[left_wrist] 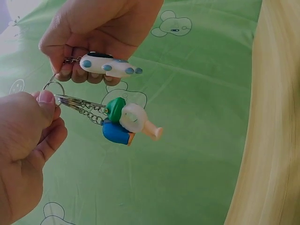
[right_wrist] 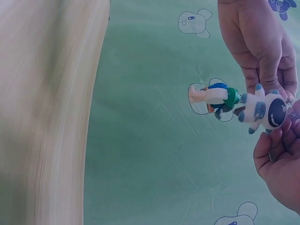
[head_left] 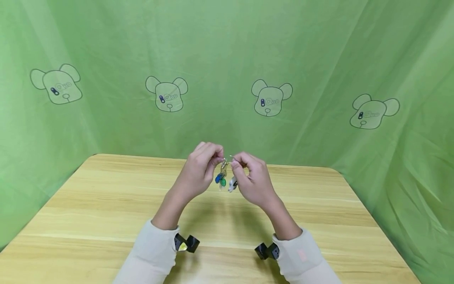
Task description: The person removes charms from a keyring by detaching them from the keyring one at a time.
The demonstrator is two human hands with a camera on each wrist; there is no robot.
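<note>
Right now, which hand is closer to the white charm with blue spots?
Right. The right hand pinches the short chain of the white blue-spotted charm, which hangs just under its fingers. The left hand pinches the key ring beside it, apart from that charm.

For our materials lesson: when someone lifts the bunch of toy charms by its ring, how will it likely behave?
The charms hang from thin chains on the key ring, so they would probably dangle and swing, not stay stiff. They look like small plastic, likely light. The left hand pinches the ring; the right hand grips the white charm.
</note>
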